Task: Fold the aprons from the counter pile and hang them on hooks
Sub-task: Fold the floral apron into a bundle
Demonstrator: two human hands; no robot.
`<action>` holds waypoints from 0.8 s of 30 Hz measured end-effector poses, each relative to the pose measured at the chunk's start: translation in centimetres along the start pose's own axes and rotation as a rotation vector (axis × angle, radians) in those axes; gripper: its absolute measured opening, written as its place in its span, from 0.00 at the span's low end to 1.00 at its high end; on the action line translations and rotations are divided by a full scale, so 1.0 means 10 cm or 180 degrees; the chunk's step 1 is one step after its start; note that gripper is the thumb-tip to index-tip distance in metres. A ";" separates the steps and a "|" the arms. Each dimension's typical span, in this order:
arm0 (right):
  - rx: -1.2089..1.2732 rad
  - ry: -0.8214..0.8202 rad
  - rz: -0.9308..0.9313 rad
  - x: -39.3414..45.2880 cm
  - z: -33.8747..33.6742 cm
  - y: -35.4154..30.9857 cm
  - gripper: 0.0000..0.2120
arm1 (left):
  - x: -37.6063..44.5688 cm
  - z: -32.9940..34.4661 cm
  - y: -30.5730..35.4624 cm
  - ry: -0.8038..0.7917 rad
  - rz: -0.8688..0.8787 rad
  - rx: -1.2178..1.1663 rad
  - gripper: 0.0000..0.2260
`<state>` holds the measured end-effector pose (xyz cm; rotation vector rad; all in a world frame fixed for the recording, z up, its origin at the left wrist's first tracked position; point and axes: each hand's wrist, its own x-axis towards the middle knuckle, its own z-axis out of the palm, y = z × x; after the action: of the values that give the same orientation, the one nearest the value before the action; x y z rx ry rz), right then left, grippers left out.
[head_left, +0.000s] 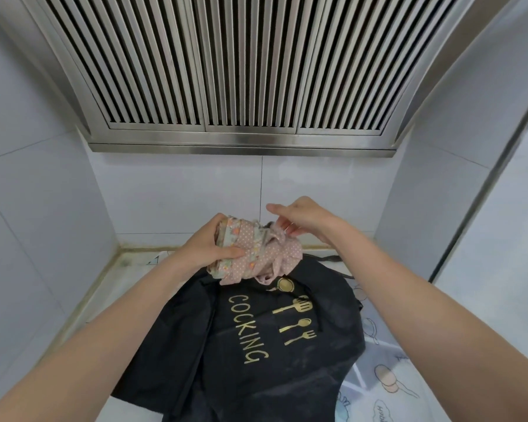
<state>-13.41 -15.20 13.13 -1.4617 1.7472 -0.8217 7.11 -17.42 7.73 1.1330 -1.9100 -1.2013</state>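
Note:
A pink dotted apron with floral trim (258,257) is bundled into a tight roll and held up above the counter. My left hand (214,243) grips its left end, fingers wrapped round the bundle. My right hand (296,219) pinches one of the bundle's thin straps at the upper right, index finger stretched out. Below them a black apron (256,345) with gold "COOKING" lettering and utensil prints lies spread flat on the counter.
The counter (387,370) is covered with a pale printed sheet. A steel range hood (241,86) hangs overhead. White tiled walls close in on the left, back and right, and a metal door frame (485,190) stands at the right.

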 end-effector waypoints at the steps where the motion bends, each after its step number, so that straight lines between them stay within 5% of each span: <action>1: -0.0285 -0.0066 0.0029 -0.02 0.02 -0.01 0.21 | 0.02 0.02 0.03 -0.0007 0.0114 0.0133 0.21; 5: -0.0149 -0.0555 0.0214 -0.10 0.02 -0.03 0.09 | 0.03 0.06 0.07 0.0051 0.0433 0.0814 0.21; 9: 0.1064 -0.0177 0.0557 -0.16 -0.02 0.04 0.03 | -0.01 0.06 0.07 0.0005 0.0565 0.1090 0.22; 13: 0.1292 0.0368 0.0607 -0.22 0.05 0.07 0.07 | -0.02 0.08 0.14 -0.0046 0.0677 0.1521 0.22; 18: 0.2656 0.0143 0.0679 -0.22 0.05 0.24 0.17 | -0.05 0.09 0.24 0.0084 0.0944 0.1911 0.20; 24: 0.1861 -0.0011 0.0026 -0.28 0.01 0.13 0.16 | 0.04 0.14 0.20 -0.0122 0.0728 0.1731 0.22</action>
<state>-13.66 -12.22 12.35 -1.0564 1.3452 -1.1989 5.12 -16.75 9.01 1.1118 -2.4007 -0.5950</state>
